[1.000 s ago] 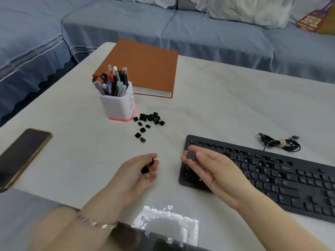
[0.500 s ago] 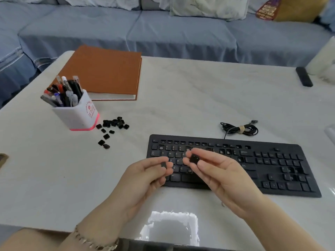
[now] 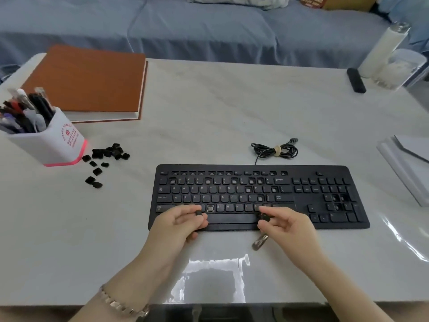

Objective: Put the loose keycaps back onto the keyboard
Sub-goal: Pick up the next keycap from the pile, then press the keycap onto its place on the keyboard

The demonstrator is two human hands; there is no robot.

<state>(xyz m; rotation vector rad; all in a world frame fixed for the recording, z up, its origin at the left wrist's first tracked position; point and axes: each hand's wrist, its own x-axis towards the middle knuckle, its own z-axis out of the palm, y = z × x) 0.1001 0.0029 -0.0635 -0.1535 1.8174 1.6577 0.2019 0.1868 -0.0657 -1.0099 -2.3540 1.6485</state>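
A black keyboard (image 3: 260, 196) lies on the white table, with several bare key sockets in its rows. My left hand (image 3: 180, 225) hovers over the keyboard's lower left and pinches a small black keycap (image 3: 198, 213) at its fingertips. Over the bottom row further right, my right hand (image 3: 286, 225) pinches another black keycap (image 3: 264, 217). A bare socket (image 3: 210, 208) shows between the two hands. Several loose keycaps (image 3: 105, 160) lie in a scatter on the table to the left, beside the pen cup.
A white pen cup (image 3: 46, 138) stands at the left, an orange binder (image 3: 90, 82) behind it. The coiled keyboard cable (image 3: 275, 151) lies behind the keyboard. A black remote (image 3: 356, 80) and clear containers (image 3: 394, 66) stand far right, papers (image 3: 411, 163) at the right edge.
The view swung right, away from the phone and keycap pile. Both hands, each still holding a keycap, moved apart over the keyboard's bottom rows, the right one further right.
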